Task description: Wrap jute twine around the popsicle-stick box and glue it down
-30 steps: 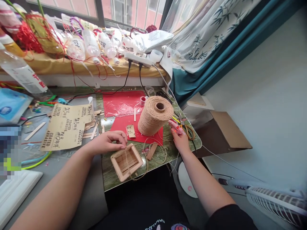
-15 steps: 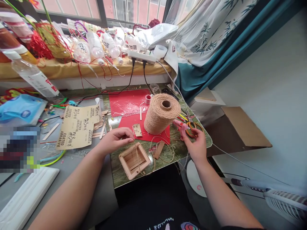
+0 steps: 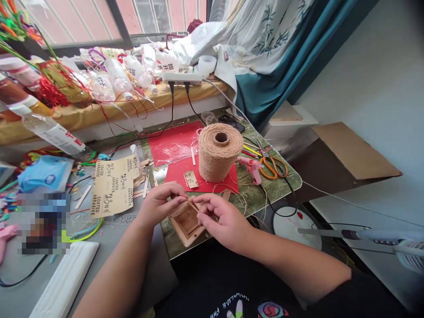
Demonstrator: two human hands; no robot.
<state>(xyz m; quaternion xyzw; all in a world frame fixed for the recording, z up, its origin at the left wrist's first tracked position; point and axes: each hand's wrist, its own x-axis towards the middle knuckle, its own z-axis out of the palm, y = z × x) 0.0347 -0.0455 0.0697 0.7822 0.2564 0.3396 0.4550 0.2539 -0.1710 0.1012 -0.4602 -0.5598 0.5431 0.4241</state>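
A small open wooden box (image 3: pixel 186 242) rests at the table's front edge. My left hand (image 3: pixel 164 203) is at its far left corner, thumb and forefinger pinched together at the rim. From the right, my right hand (image 3: pixel 227 221) reaches over the box with curled fingers close to the left fingertips. Whatever the fingertips pinch is too small to make out. Loose twine (image 3: pixel 243 198) lies right of the box, and a large spool of twine (image 3: pixel 220 154) stands behind it. The pink glue gun (image 3: pixel 253 168) rests on the table beside orange-handled scissors (image 3: pixel 273 168).
Sandpaper sheets (image 3: pixel 114 187) and wooden sticks (image 3: pixel 143 183) lie on the left. Red sheets (image 3: pixel 170 141) are under the spool. A power strip (image 3: pixel 182 78) sits on the cluttered sill. A white fan (image 3: pixel 410 254) and a cardboard box (image 3: pixel 357 150) are at right.
My right hand has let go of the glue gun, left it on the table and moved left to the box. My left hand has come to the box's rim. The view has shifted right.
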